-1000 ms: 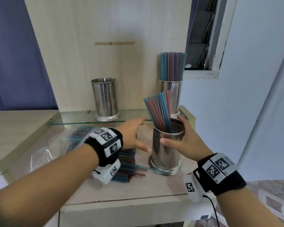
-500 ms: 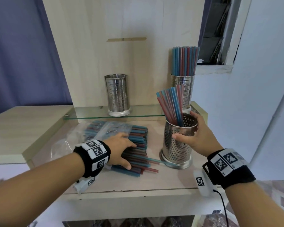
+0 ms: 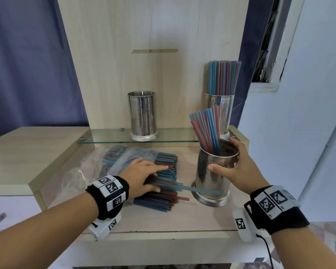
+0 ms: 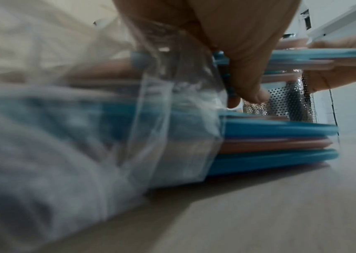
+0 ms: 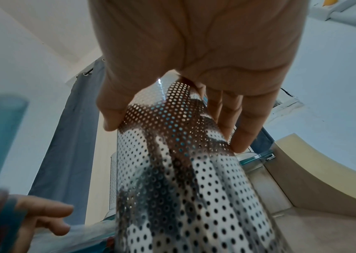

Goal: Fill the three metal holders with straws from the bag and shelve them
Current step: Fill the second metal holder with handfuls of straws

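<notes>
While right hand [image 3: 239, 167] grips holder [image 3: 214, 175], left hand [image 3: 142, 175] pinches straws [image 3: 163, 183].

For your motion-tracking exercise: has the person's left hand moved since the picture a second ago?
Yes. The left hand has gone from beside the held metal holder, away to its left and down onto the pile of straws at the bag's mouth.

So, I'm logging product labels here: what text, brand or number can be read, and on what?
No readable words or brands.
Left wristband: square code markers, tiny print beside them too small to read.
Right wristband: the same.
Holders and straw bag: no print visible.
</notes>
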Motion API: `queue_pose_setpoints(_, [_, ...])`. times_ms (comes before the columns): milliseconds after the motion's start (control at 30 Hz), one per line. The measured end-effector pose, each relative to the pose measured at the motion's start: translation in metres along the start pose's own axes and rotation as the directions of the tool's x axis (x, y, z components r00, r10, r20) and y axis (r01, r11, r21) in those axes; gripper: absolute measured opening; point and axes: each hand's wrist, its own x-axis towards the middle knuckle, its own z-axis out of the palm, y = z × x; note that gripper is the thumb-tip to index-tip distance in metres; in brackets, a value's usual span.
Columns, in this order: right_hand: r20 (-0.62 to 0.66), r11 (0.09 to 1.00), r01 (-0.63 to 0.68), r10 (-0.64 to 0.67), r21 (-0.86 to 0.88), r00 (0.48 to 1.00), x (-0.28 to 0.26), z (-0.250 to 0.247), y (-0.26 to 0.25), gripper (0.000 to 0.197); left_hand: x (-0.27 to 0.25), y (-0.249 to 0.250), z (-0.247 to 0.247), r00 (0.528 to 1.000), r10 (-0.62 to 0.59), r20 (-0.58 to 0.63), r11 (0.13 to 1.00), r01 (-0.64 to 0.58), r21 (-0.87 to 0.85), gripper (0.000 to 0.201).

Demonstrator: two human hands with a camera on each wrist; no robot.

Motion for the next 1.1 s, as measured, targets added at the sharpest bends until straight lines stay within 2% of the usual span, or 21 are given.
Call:
queue_pose_setpoints(133, [0.007, 1.000, 0.003, -0.003, 0.007, 1.000, -0.001, 0.000, -0.002, 0.104, 0.004, 0.009, -0.004, 0.988, 0.113, -0.107, 0.993, -0.117, -0.028, 0.055])
queue_pose_setpoints(267, [0.022, 1.000, 0.013, -0.013, 0.006, 1.000, 0.000, -0.001, 0.002, 0.109, 0.011, 0.024, -0.012, 0.967, 0.162, -0.197, 0.981, -0.179, -0.072, 0.058])
queue_pose_setpoints(367, [0.028, 1.000, 0.004, -0.004, -0.004, 1.000, 0.000, -0.002, 0.003, 0.111, 0.014, 0.037, -0.024, 0.930, 0.161, -0.329, 0.940, -0.246, -0.236, 0.060])
queue_pose_setpoints(467, [0.076, 1.000, -0.002, 0.004, -0.023, 0.997, 0.000, -0.006, -0.001, 0.120, 0.018, 0.053, -0.041, 0.879, 0.131, -0.459, 0.892, -0.307, -0.332, 0.044])
queue_pose_setpoints(533, [0.009, 0.988, 0.091, -0.091, -0.127, 0.996, 0.000, -0.008, -0.006, 0.124, 0.022, 0.062, -0.054, 0.839, 0.076, -0.538, 0.868, -0.322, -0.379, 0.040])
queue_pose_setpoints(567, [-0.050, 0.958, 0.142, -0.159, -0.251, 0.986, -0.003, -0.008, -0.013, 0.124, 0.022, 0.066, -0.061, 0.815, 0.056, -0.577, 0.856, -0.337, -0.393, 0.042])
queue_pose_setpoints(633, [-0.149, 0.871, 0.212, -0.304, -0.443, 0.941, -0.015, -0.003, -0.036, 0.121, 0.023, 0.074, -0.075, 0.770, 0.024, -0.637, 0.811, -0.388, -0.438, 0.039])
queue_pose_setpoints(700, [-0.132, 0.829, 0.370, -0.459, -0.420, 0.879, -0.029, 0.011, -0.064, 0.108, 0.024, 0.082, -0.086, 0.750, -0.030, -0.661, 0.721, -0.442, -0.534, 0.029])
queue_pose_setpoints(733, [-0.080, 0.819, 0.455, -0.510, -0.350, 0.856, -0.035, 0.021, -0.076, 0.103, 0.024, 0.087, -0.089, 0.752, -0.064, -0.656, 0.646, -0.470, -0.601, 0.026])
queue_pose_setpoints(767, [-0.014, 0.836, 0.494, -0.512, -0.239, 0.859, -0.041, 0.032, -0.085, 0.101, 0.024, 0.091, -0.091, 0.761, -0.096, -0.641, 0.569, -0.487, -0.663, 0.023])
queue_pose_setpoints(833, [0.102, 0.900, 0.436, -0.433, -0.015, 0.896, -0.046, 0.053, -0.093, 0.104, 0.025, 0.095, -0.088, 0.787, -0.153, -0.598, 0.447, -0.484, -0.752, 0.021])
queue_pose_setpoints(867, [0.109, 0.917, 0.395, -0.399, 0.058, 0.910, -0.047, 0.063, -0.091, 0.106, 0.024, 0.098, -0.086, 0.804, -0.180, -0.567, 0.377, -0.476, -0.795, 0.018])
queue_pose_setpoints(967, [-0.036, 0.918, 0.373, -0.371, 0.136, 0.928, -0.047, 0.083, -0.085, 0.098, 0.021, 0.107, -0.082, 0.855, -0.211, -0.474, 0.177, -0.443, -0.879, 0.014])
queue_pose_setpoints(1000, [-0.071, 0.914, 0.379, -0.373, 0.141, 0.925, -0.046, 0.085, -0.084, 0.094, 0.020, 0.108, -0.080, 0.864, -0.204, -0.460, 0.159, -0.434, -0.887, 0.014])
queue_pose_setpoints(1100, [-0.057, 0.901, 0.414, -0.410, 0.130, 0.910, -0.046, 0.087, -0.089, 0.085, 0.016, 0.107, -0.080, 0.891, -0.162, -0.424, 0.209, -0.389, -0.897, 0.017])
